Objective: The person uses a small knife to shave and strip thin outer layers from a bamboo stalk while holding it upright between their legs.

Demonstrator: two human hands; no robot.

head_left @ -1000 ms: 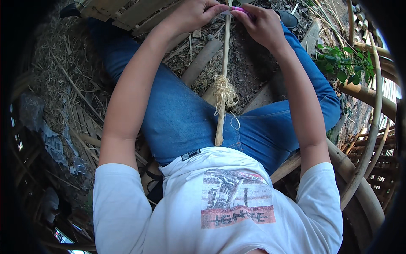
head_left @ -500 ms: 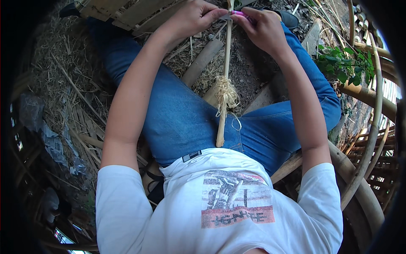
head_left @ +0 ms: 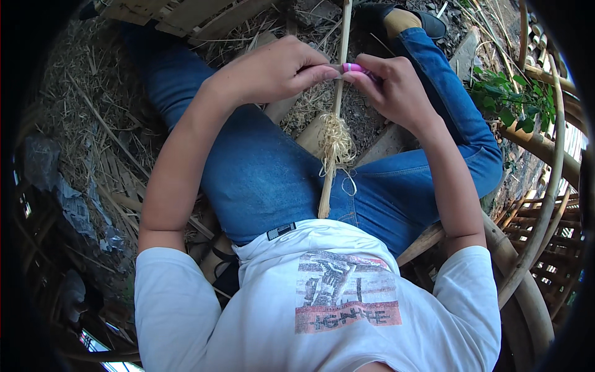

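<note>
The pale stick [head_left: 339, 94], running outward from the lap [head_left: 291, 195], probably wants bracing. Left of it the left hand [head_left: 288, 71] pinches, right of it the right hand [head_left: 396, 85] clamps. Curled shavings [head_left: 336, 140] bunch on its nearer part. Across it, the knife [head_left: 352, 67] both hands grip (blade mostly hidden) should stay shallow.

Left hand [head_left: 282, 73]: drawn back toward the lap
Right hand [head_left: 395, 85]: drawn back too, with the pink-handled knife [head_left: 351, 67]
Stick [head_left: 345, 34]: longer stretch showing beyond the hands
</note>
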